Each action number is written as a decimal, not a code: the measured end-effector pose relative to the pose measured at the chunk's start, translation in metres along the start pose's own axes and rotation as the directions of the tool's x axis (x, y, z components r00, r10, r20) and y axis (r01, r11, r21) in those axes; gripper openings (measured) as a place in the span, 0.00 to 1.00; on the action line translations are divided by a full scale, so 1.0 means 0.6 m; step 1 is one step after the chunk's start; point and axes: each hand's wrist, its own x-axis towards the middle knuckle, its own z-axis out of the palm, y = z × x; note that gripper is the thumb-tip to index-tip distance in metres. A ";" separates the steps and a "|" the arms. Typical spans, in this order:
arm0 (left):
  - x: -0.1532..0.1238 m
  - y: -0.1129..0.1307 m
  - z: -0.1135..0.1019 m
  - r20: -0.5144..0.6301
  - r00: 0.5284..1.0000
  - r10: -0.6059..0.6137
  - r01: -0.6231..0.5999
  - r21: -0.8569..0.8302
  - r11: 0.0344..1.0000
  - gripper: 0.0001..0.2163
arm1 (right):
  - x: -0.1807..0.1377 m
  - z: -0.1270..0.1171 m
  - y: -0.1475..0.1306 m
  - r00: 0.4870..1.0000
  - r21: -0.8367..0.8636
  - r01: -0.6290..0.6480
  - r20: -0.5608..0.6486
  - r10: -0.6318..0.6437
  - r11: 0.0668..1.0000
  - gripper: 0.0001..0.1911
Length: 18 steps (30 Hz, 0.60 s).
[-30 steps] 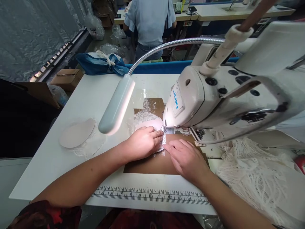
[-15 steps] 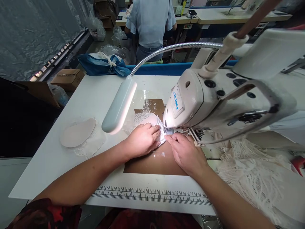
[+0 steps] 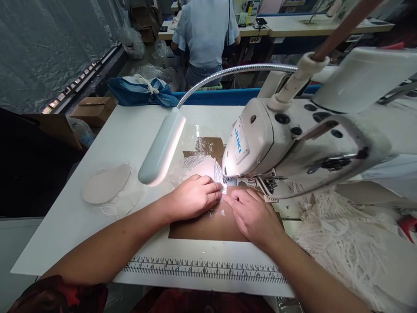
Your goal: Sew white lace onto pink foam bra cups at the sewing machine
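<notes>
A white lace piece with a pale cup-shaped part (image 3: 206, 166) lies under the needle area of a white sewing machine (image 3: 252, 130). My left hand (image 3: 195, 198) presses on the lace from the left, its fingers closed together at the near edge. From the right, my right hand (image 3: 252, 213) meets the same edge with its index fingertip, the other fingers curled in. Both hands seem to grip the lace close to the presser foot, though the fingertips partly hide it. Brown sheeting (image 3: 202, 228) covers the table under the hands.
A lamp (image 3: 163, 148) on a bendy metal neck hangs over the left side. Pale oval pads with lace (image 3: 107, 184) lie at left, and a lace heap (image 3: 342, 243) at right. A printed ruler (image 3: 202, 269) runs along the front edge. Someone in light blue (image 3: 208, 34) sits ahead.
Both hands have shifted slightly nearer to me along the lace edge. Less lace shows below my left fingers than before. The camera view has moved a little.
</notes>
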 end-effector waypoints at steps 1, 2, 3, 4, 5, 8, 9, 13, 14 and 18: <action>0.000 0.000 0.001 -0.002 1.000 -0.003 0.003 0.001 1.000 0.12 | -0.001 0.000 0.000 1.000 0.004 -0.002 0.011 0.002 1.000 0.19; 0.000 -0.001 0.002 -0.009 1.000 -0.011 0.011 -0.001 1.000 0.12 | -0.002 0.000 0.000 1.000 0.005 -0.004 0.018 0.004 1.000 0.19; 0.000 -0.001 0.002 -0.018 1.000 -0.023 0.023 -0.006 1.000 0.12 | -0.002 0.000 -0.001 1.000 0.000 -0.006 0.016 0.006 1.000 0.19; 0.000 -0.001 0.003 -0.025 0.999 -0.035 0.035 -0.011 0.999 0.12 | -0.002 0.001 -0.001 1.000 -0.009 -0.010 0.010 0.010 1.000 0.19; 0.001 -0.001 0.003 -0.028 0.998 -0.049 0.048 -0.017 0.999 0.12 | -0.001 0.001 -0.001 1.000 -0.025 -0.016 0.002 0.016 1.000 0.19; 0.005 0.000 0.002 -0.013 0.995 -0.099 0.098 -0.032 0.995 0.13 | 0.003 0.000 -0.003 0.999 -0.080 -0.047 -0.019 0.045 0.996 0.19; 0.006 0.000 0.000 -0.001 0.993 -0.116 0.115 -0.035 0.993 0.13 | 0.004 0.000 -0.003 0.998 -0.096 -0.060 -0.020 0.058 0.994 0.19; 0.009 0.003 -0.006 0.046 0.985 -0.165 0.167 -0.047 0.985 0.14 | 0.010 0.000 -0.005 0.995 -0.147 -0.102 -0.003 0.103 0.984 0.19; 0.010 0.003 -0.007 0.053 0.983 -0.177 0.180 -0.046 0.983 0.14 | 0.011 0.000 -0.006 0.994 -0.157 -0.110 -0.001 0.111 0.981 0.19; 0.012 0.002 -0.007 0.053 0.970 -0.236 0.237 -0.003 0.972 0.14 | 0.009 0.003 -0.005 0.994 -0.165 -0.111 -0.010 0.111 0.980 0.21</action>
